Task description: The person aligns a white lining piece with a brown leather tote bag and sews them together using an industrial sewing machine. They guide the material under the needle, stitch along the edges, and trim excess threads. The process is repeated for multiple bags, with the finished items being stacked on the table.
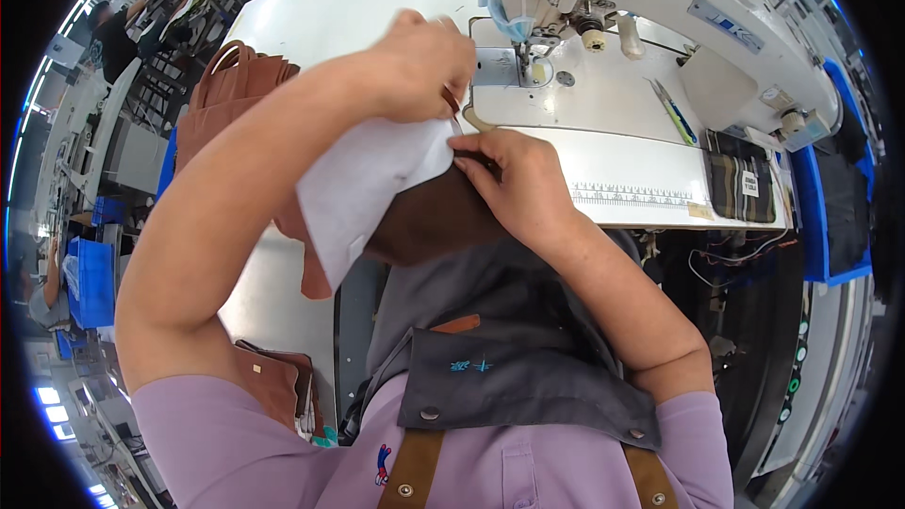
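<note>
A floppy workpiece hangs between my hands at the near edge of the sewing table, beside the sewing machine's needle and presser foot [525, 66]. It has a white side [363, 179] and a dark brown side [438, 217], which looks like leather or fabric. My left hand [419, 66] is raised over its upper end, fingers curled down around a reddish-brown edge. Lower and to the right, my right hand [518, 179] pinches the dark brown edge between thumb and fingers. The left fingertips are partly hidden behind the hand.
The white sewing machine [679, 0] stands at the upper right. Green-handled tweezers [674, 113] and a dark striped fabric piece [740, 188] lie on the table. Brown bag pieces [231, 94] are piled at left. Blue bins [820, 198] stand at the right; a brown item [278, 382] lies lower left.
</note>
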A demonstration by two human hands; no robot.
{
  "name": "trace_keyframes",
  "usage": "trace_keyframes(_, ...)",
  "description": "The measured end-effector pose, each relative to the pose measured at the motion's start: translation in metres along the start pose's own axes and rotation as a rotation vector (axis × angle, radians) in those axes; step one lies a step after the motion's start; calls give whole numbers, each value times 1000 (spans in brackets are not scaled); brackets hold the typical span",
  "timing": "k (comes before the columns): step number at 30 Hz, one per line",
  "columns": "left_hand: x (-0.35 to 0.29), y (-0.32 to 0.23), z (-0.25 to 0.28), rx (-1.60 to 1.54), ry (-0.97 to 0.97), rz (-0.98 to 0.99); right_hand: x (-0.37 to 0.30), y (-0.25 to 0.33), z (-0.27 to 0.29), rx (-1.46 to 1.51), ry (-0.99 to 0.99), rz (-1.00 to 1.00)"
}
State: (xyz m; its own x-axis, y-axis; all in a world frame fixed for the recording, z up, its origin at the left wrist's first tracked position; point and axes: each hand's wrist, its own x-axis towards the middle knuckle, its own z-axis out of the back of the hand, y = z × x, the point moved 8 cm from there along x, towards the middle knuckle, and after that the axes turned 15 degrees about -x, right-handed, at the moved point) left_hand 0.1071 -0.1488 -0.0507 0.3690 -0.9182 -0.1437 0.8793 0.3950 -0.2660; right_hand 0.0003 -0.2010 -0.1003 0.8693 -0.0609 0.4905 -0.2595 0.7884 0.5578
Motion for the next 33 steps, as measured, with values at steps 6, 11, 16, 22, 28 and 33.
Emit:
trace_keyframes(6, 47, 0, -36, -75, 40, -34, 2, -11, 12, -402, 145, 200)
trace_keyframes(11, 30, -5, -20, -224, -242, -94, 0, -11, 23, -423, 125, 378)
trace_keyframes(16, 16, 7, -42, -394, -187, 23, 0, -13, 21, -437, 154, 369)
trace_keyframes(22, -21, -9, -40, -367, -362, -154, 0, -14, 21, -443, 188, 350)
trace_keyframes(28, -43, -18, -55, -300, -510, -163, -2, -15, 22, -436, 180, 343)
trace_keyframes(33, -47, -23, -61, -194, -488, -262, -1, -16, 22, -440, 183, 351)
